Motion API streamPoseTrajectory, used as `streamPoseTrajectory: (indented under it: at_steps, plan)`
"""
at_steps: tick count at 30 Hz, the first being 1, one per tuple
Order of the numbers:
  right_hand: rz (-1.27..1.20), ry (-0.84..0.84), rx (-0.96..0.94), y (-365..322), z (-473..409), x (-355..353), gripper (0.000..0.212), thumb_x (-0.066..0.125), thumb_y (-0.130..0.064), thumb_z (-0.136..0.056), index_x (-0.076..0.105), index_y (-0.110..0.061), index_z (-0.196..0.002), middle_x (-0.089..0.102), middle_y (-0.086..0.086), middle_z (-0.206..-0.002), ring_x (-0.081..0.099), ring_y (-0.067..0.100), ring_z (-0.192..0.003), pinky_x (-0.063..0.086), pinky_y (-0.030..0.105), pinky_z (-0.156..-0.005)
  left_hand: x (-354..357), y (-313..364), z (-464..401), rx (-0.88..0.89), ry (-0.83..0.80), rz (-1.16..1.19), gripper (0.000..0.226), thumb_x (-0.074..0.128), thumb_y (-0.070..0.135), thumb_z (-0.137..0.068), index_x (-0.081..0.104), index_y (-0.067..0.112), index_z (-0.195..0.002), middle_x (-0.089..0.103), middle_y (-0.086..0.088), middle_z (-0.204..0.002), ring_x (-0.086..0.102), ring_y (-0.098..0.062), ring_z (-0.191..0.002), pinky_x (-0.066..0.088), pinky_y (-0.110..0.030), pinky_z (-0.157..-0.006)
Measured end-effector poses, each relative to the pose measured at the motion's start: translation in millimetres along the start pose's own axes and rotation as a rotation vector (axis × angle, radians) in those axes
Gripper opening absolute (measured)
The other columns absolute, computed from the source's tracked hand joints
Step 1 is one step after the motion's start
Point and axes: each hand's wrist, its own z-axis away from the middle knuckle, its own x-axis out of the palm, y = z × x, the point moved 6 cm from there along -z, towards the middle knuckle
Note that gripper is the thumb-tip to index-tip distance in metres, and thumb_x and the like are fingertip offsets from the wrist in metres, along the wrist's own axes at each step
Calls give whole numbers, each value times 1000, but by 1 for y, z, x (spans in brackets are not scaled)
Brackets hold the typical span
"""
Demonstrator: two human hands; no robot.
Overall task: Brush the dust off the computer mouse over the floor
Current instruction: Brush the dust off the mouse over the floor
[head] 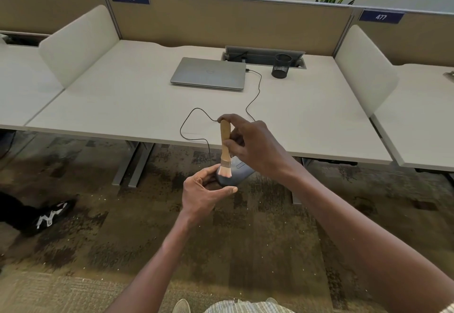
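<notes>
The left hand (205,191) is gripping the grey computer mouse (234,171) above the carpeted floor (245,239) while the right hand (255,147) is pinching the wooden brush (225,149), bristles touching the mouse.

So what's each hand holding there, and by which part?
The left hand grips the computer mouse by its near end and underside. The right hand pinches the brush by its wooden handle, bristles down on the mouse.

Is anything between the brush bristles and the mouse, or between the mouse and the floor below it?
Nothing visible. The brush, held by the right hand, has its bristles on the mouse, which the left hand holds over the carpet, clear of the desk.
</notes>
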Motion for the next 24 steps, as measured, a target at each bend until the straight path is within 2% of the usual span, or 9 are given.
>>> streamPoseTrajectory:
  at_steps: [5,9,12,15,18,24]
  plan:
    - [62,52,-35,2,-6,-4,47,66,-3,-93,54,-11,-137,74,12,-86,68,25,-69,59,43,-69,-1,-6,3,-17,-3,0,72,96,10,-60,67,10,-127,75,11,-105,75,-4,-98,59,-20,-84]
    - [-24,101,-24,4,-6,-10,46,68,-1,-91,55,-11,-134,74,9,-85,71,24,-70,60,44,-72,-5,-8,3,-26,4,3,74,96,13,-59,67,10,-127,76,6,-107,75,-7,-99,60,-22,-84]
    - [-71,56,-16,5,-4,-11,48,69,-1,-91,55,-11,-135,74,10,-87,73,23,-74,62,44,-74,-6,-6,3,-19,3,1,74,95,9,-60,66,10,-128,75,8,-106,75,-3,-98,59,-18,-81]
    - [-48,2,-26,4,-1,-9,48,68,-2,-92,54,-14,-137,74,9,-86,73,22,-74,61,43,-73,-6,-5,1,-13,-12,3,75,95,15,-59,66,12,-129,74,7,-110,74,-5,-102,60,-21,-84]
    - [-14,3,-22,7,-1,-9,48,68,-2,-92,54,-15,-136,73,8,-86,72,22,-73,61,42,-73,-5,-4,1,-17,-26,16,79,94,23,-57,66,11,-129,75,5,-112,74,-7,-104,60,-25,-86]
    - [8,28,12,17,-5,-11,47,68,0,-91,55,-12,-135,73,9,-87,71,24,-73,61,45,-76,-2,-6,7,-17,-49,33,77,94,19,-56,66,12,-128,75,9,-109,74,-7,-102,59,-22,-86]
